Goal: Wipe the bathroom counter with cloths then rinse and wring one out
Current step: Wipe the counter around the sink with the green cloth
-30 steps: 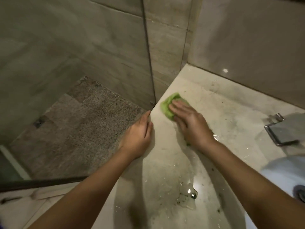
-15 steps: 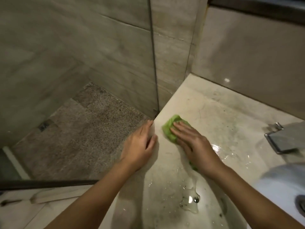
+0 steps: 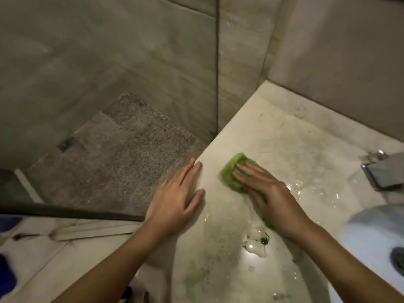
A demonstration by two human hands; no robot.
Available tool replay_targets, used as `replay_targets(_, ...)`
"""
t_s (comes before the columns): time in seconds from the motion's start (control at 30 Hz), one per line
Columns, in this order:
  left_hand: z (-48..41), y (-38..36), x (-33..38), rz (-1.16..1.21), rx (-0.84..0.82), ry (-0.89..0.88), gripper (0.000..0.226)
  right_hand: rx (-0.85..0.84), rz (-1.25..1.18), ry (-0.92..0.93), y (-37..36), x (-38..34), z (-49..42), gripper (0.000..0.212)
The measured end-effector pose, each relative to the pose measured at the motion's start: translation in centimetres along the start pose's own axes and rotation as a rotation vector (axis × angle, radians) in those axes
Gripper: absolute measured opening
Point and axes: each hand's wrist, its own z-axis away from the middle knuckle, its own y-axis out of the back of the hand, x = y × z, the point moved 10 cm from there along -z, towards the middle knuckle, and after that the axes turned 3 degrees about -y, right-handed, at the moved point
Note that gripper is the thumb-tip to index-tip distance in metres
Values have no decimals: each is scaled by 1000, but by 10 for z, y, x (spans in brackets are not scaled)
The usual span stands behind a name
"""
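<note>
A green cloth [image 3: 230, 172] lies on the pale stone counter [image 3: 284, 136], near its left edge. My right hand [image 3: 265, 192] presses flat on the cloth with fingers spread, covering its near half. My left hand [image 3: 177, 197] rests flat on the counter's left edge, fingers apart, holding nothing, a short way left of the cloth. Water [image 3: 255, 241] is puddled with dark specks just behind my right wrist. Wet drops shine on the counter to the right of my right hand.
A white sink basin [image 3: 371, 243] with a dark drain [image 3: 399, 260] sits at the right. A metal tray [image 3: 384, 174] stands at the right edge. Tiled walls meet at the counter's far corner. A speckled shower floor [image 3: 122, 162] lies below left, behind glass.
My right hand has slid the green cloth back toward me along the counter, away from the far corner. My left hand has stayed on the counter's edge, its fingers now flatter.
</note>
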Motion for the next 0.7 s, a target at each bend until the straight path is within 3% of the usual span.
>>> replay_targets(0.17,-1,1,2,7,25,6,68,181,58,-160,22,31,-58,32)
replay_targets(0.33,1,1,0,3,16,7,69,-20,12,-35,-23,-15,-8,34)
replay_targets(0.43,-1,1,1,-3,11,11,70,-1,18,-45,10,6,5,34)
replay_targets(0.57,-2,-1,1,35,15,10,70,152,58,-143,17,24,-54,32)
replay_targets(0.7,2,1,0,44,24,22,71,14,38,-22,-29,-21,-24,32)
